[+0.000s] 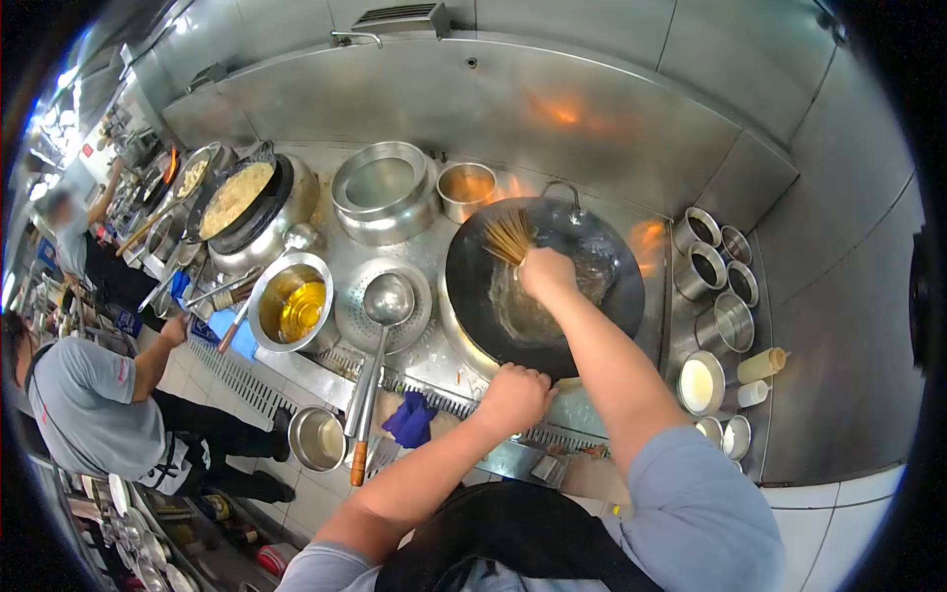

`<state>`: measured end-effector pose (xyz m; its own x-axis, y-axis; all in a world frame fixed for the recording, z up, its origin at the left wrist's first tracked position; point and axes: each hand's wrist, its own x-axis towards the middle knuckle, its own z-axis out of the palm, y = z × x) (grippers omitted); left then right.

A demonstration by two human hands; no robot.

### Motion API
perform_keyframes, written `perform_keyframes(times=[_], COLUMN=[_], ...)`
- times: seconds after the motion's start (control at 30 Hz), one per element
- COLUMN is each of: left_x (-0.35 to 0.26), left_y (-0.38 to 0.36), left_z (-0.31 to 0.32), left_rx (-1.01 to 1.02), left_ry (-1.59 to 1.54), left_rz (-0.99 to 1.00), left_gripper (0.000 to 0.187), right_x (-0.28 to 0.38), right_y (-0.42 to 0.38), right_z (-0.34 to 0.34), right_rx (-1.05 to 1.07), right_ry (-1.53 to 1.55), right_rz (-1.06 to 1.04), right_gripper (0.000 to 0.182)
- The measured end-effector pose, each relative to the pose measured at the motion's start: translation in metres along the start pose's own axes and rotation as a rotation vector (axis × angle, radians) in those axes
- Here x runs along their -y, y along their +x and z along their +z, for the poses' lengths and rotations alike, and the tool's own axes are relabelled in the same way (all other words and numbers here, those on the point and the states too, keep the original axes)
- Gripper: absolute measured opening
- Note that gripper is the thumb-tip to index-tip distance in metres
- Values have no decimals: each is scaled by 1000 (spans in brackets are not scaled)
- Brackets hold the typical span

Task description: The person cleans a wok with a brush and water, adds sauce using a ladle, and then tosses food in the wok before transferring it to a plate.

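From the head camera I see the black wok (592, 296) on the burner holding foamy water. A steel bowl (291, 301) at its left holds yellow oil; a ladle (387, 301) lies between. My right hand (546, 273) clenches a bamboo brush (511, 235) inside the wok; my left hand (513, 395) grips its near rim.

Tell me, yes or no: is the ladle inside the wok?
No. The ladle rests on a perforated strainer left of the wok, which holds only the bamboo brush.
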<state>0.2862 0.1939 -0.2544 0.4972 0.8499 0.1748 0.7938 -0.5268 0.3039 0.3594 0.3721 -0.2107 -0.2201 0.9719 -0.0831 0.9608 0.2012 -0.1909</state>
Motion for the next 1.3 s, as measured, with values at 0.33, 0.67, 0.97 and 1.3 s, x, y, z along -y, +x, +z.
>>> perform_keyframes(times=[0.33, 0.67, 0.97, 1.3], left_x=[40, 89, 106, 87], left_y=[-111, -185, -192, -190], left_z=[4, 41, 37, -15], left_rx=[-391, -16, -178, -457], left_ry=[-77, 73, -532, -2398], left_rz=[-365, -707, -941, -720], left_gripper=[54, 49, 29, 62], right_x=[-7, -58, -17, -46], right_y=[0, -23, -151, -95], right_z=[3, -17, -37, 12], right_rx=[-19, 215, 447, 279], right_ry=[96, -400, -689, -678], right_rz=[38, -98, -243, -216], right_gripper=[24, 25, 23, 23])
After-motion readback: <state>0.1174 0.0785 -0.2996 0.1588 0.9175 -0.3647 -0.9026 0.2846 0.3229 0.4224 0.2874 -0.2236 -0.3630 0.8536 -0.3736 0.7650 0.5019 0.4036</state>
